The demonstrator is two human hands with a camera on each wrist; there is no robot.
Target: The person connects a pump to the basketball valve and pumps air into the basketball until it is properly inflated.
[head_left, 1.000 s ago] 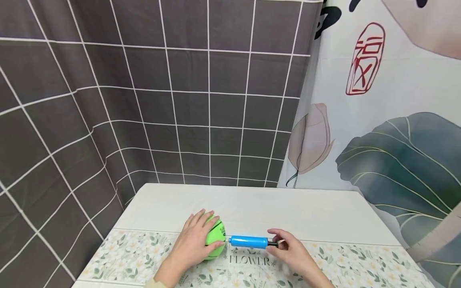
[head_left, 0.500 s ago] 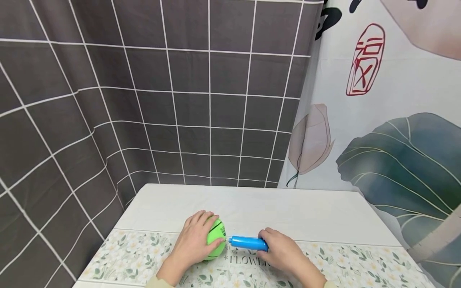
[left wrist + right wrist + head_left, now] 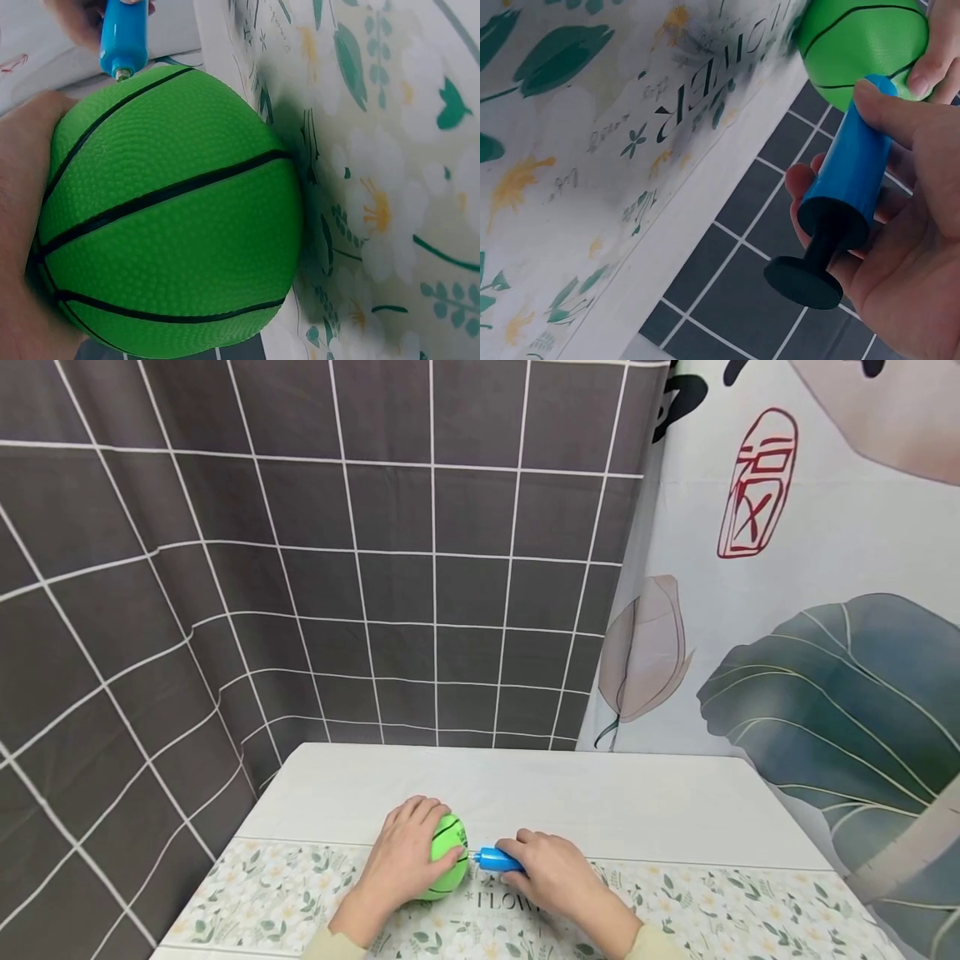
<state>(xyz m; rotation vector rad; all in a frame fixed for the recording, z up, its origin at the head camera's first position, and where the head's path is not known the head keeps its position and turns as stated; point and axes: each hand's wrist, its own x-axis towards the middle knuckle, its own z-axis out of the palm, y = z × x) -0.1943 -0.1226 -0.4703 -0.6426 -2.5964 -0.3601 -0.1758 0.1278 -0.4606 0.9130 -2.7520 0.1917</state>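
Note:
A small green ball (image 3: 450, 852) with black lines rests on the table in the head view. My left hand (image 3: 402, 853) grips it from the left, fingers curved over the top and thumb on the near side. To its right, a blue hand pump (image 3: 495, 860) lies level, its thin needle tip meeting the ball. My right hand (image 3: 557, 873) holds the pump's barrel, hiding most of it from the head camera. In the right wrist view, the pump's black handle (image 3: 802, 283) sticks out a short way behind the barrel, with no fingers wrapped around it.
The white table (image 3: 630, 802) carries a floral printed band (image 3: 720, 906) with lettering across its near part. A dark curtain with white grid lines (image 3: 390, 585) hangs behind and at the left. A white printed cloth (image 3: 697, 543) hangs at the right.
My right hand has moved left from the pump's handle end, closing around the barrel and shifting along it toward the ball. My left hand stays on the ball.

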